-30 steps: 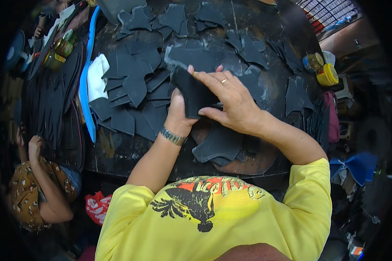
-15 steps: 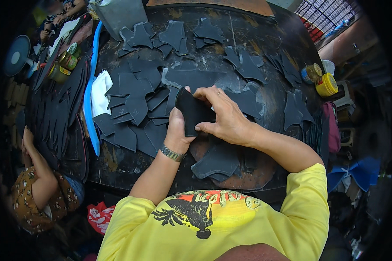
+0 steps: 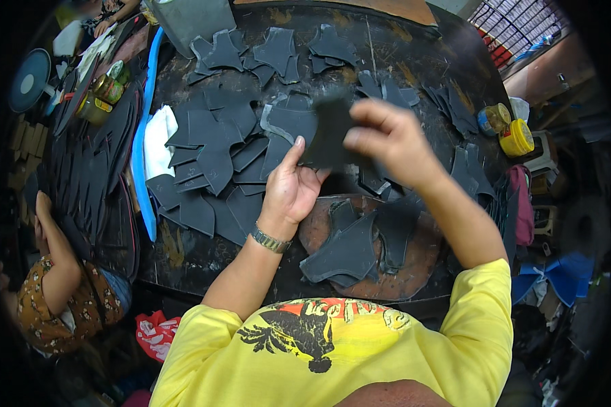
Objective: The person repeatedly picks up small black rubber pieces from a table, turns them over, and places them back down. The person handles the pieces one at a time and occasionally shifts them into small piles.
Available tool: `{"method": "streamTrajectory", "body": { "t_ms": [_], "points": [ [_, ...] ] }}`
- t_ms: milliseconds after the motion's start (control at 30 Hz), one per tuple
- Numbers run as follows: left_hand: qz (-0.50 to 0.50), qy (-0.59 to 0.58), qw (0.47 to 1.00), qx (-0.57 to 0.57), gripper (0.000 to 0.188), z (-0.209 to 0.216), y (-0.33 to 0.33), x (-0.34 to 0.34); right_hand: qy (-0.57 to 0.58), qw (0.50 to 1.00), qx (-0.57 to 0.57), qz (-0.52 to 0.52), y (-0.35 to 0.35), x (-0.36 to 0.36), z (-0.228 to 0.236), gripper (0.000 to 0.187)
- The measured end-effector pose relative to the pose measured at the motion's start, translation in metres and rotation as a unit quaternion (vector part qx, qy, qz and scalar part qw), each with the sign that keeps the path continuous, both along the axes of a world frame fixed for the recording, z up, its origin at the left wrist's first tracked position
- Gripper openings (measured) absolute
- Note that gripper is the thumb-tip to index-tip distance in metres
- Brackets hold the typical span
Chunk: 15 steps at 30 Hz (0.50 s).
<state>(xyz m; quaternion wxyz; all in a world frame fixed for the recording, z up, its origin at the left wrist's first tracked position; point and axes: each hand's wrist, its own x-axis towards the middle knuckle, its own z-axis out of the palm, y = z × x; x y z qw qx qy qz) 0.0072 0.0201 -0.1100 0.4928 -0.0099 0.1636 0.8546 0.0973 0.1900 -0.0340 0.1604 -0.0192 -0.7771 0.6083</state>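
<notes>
A black cut piece (image 3: pixel 331 136), dark and blurred by motion, is raised over the table. The thumb and fingers of my right hand (image 3: pixel 397 142) pinch its right edge. Just left of it, my left hand (image 3: pixel 292 193) is turned palm up, thumb stretched out and fingers loosely apart; its fingertips lie close to the piece's lower corner, and touching cannot be made out. Below both hands, more black cut pieces (image 3: pixel 343 251) rest on a round brown board (image 3: pixel 407 281). A pale-edged black piece (image 3: pixel 288 122) lies flat beyond my left hand.
Overlapping black pieces (image 3: pixel 207 146) cover the table's left middle, beside a white cloth (image 3: pixel 159 144) and a blue strip (image 3: pixel 144 136). Small piles (image 3: pixel 275 51) line the far side. A yellow tub (image 3: pixel 516 138) stands at right. Another person's arm (image 3: pixel 58 234) shows at left.
My right hand has swung right and away from my left, drawing the black piece with it. My left hand has loosened from the piece and opened. More of the board's pieces show.
</notes>
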Motion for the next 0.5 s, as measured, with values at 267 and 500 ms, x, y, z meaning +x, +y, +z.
{"method": "streamTrajectory", "body": {
  "t_ms": [267,500],
  "points": [
    [-0.001,-0.005,1.000,-0.029,0.031,0.006,0.001,0.001,-0.063,0.967,-0.109,-0.222,0.145,-0.068,-0.022,0.044],
    [-0.021,0.002,1.000,-0.013,0.030,0.002,0.001,0.001,-0.067,0.956,-0.084,-0.275,0.204,-0.102,-0.073,0.052]
  ]
}}
